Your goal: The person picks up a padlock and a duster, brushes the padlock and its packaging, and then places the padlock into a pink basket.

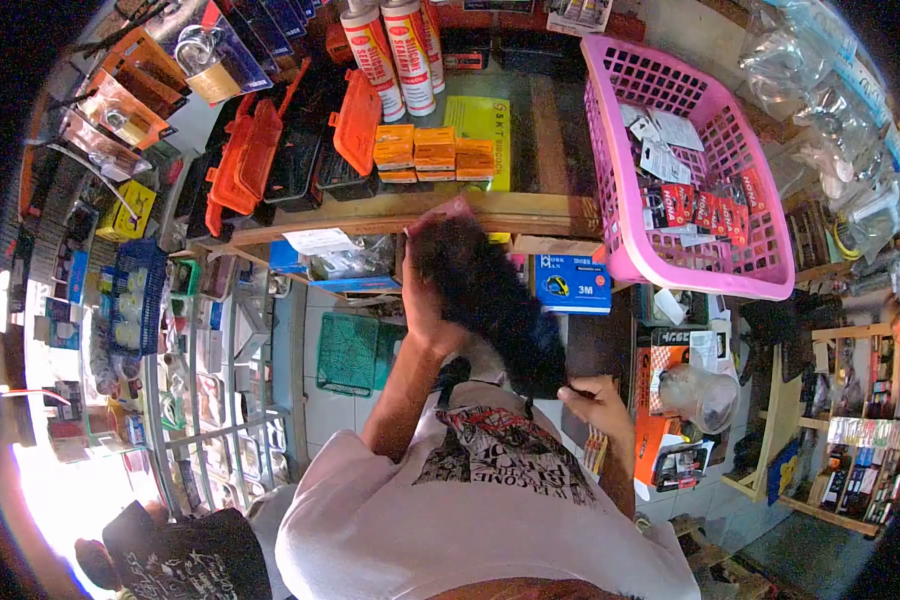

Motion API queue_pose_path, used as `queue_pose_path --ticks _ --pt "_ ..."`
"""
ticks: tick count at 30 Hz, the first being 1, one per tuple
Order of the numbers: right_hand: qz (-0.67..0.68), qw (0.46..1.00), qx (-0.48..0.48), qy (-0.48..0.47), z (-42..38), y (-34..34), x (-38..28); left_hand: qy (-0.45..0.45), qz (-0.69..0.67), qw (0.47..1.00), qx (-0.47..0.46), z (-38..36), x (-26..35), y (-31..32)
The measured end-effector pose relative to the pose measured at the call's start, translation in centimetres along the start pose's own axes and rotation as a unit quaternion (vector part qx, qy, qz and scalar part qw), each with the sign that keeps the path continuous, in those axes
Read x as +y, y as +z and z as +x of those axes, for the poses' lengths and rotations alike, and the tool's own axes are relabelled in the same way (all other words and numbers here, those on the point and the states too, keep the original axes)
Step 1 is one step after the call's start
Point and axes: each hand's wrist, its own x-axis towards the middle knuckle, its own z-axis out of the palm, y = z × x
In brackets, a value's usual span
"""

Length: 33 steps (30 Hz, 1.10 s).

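Observation:
A long, black, fluffy thing, like a duster [490, 300], slants across the front of my body below the counter edge. My left hand [426, 315] is wrapped around its upper left side, and its fingers are partly hidden behind the dark fluff. Reddish material shows at its upper tip, too blurred to name. At the lower right end, my right hand [596, 402] is closed on it with thumb and fingers together. Just beyond the upper end, the counter's wooden edge [350, 218] runs across.
On the glass-topped counter stand silicone sealant tubes [407, 55], small orange boxes [434, 150] and an open orange case [240, 165]. A pink basket [705, 278] with red-carded packets sits to the right. Below are a blue 3M box [572, 284] and a green crate [346, 352]. Another person's dark shirt [185, 555] shows lower left.

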Motion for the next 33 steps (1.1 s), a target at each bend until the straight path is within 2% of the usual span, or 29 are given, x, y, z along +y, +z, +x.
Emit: queue_pose_path --ticks 1,3,4,5,6,9,10,12,13,14,15,17,18,20,21,22,24,25,26,28,30,31,32,33 --pt "0.011 0.999 0.026 -0.025 0.0 0.1 -0.2 0.027 0.245 0.969 -0.006 0.2 -1.9 -2.8" --pt "0.034 0.994 0.074 -0.077 0.1 0.8 -0.8 0.034 0.258 0.965 0.025 0.1 -1.0 -1.7" --pt "0.049 0.994 0.071 -0.060 0.1 0.9 -0.5 0.016 0.025 0.998 0.057 0.0 -0.3 -1.1" --pt "0.064 0.995 0.070 -0.043 0.3 1.0 -0.1 -0.004 -0.209 0.974 0.084 -0.1 0.5 0.0" --pt "0.078 0.994 0.068 -0.026 0.4 1.0 0.3 0.003 -0.240 0.967 0.087 -0.1 0.2 0.0" --pt "0.048 0.992 0.062 -0.098 0.4 0.3 0.8 0.027 -0.332 0.938 0.095 -0.2 -0.6 -0.2" --pt "0.057 0.993 0.066 -0.077 0.4 0.1 0.7 0.054 -0.258 0.963 -0.054 0.1 -0.6 -0.1" --pt "0.077 0.994 0.076 -0.033 0.2 0.1 0.4 -0.022 -0.224 0.974 0.027 -0.2 1.0 1.6" --pt "0.058 0.994 0.068 -0.059 0.2 0.1 0.5 -0.060 -0.206 0.974 0.066 -0.3 1.5 2.2" --pt "0.038 0.994 0.059 -0.086 0.4 0.0 0.5 0.017 -0.351 0.928 -0.125 0.9 0.6 1.9" --pt "0.018 0.992 0.051 -0.114 0.5 -0.1 0.5 0.022 -0.329 0.931 -0.157 0.8 0.2 1.6" --pt "0.049 0.988 0.115 -0.087 0.4 0.7 -0.3 0.031 -0.283 0.933 -0.221 0.5 -0.3 1.3" --pt "0.065 0.984 0.148 -0.074 0.4 1.0 -0.6 -0.012 -0.348 0.920 -0.179 0.6 0.1 1.2" --pt "-0.016 0.993 0.085 -0.078 0.5 0.3 -0.1 -0.042 -0.281 0.958 0.030 1.0 0.4 1.7" --pt "-0.056 0.994 0.055 -0.081 0.5 0.0 -0.1 -0.013 -0.164 0.986 -0.011 1.0 0.1 1.7" --pt "-0.003 0.994 0.060 -0.086 0.5 0.3 -0.3 0.025 -0.047 0.998 -0.044 0.9 -0.3 1.6" --pt "0.034 0.995 0.086 -0.036 0.5 0.5 -1.0 0.021 0.028 0.999 -0.002 1.5 -0.1 1.8" --pt "0.054 0.994 0.098 -0.010 0.5 0.6 -1.1 0.017 -0.275 0.961 -0.029 2.0 0.1 2.2" --pt "0.020 0.995 0.081 -0.047 0.5 0.4 -0.7 -0.024 -0.277 0.960 0.029 1.9 0.5 2.6" --pt "-0.052 0.990 0.046 -0.124 1.0 -0.4 0.6 -0.057 -0.254 0.965 -0.009 1.3 0.7 2.1" --pt "-0.017 0.989 0.089 -0.120 1.1 -0.6 0.9 -0.072 -0.214 0.973 -0.047 2.0 -0.3 0.8" --pt "0.001 0.987 0.111 -0.118 1.2 -0.6 0.9 -0.071 -0.240 0.968 -0.021 2.3 -0.8 -0.1" --pt "0.071 0.991 0.109 -0.040 0.8 -0.5 0.3 -0.072 -0.265 0.962 0.005 2.4 -0.6 -0.4" --pt "0.057 0.994 0.087 -0.040 0.7 -0.8 0.7 -0.072 -0.290 0.954 0.031 2.4 -0.5 -0.5"
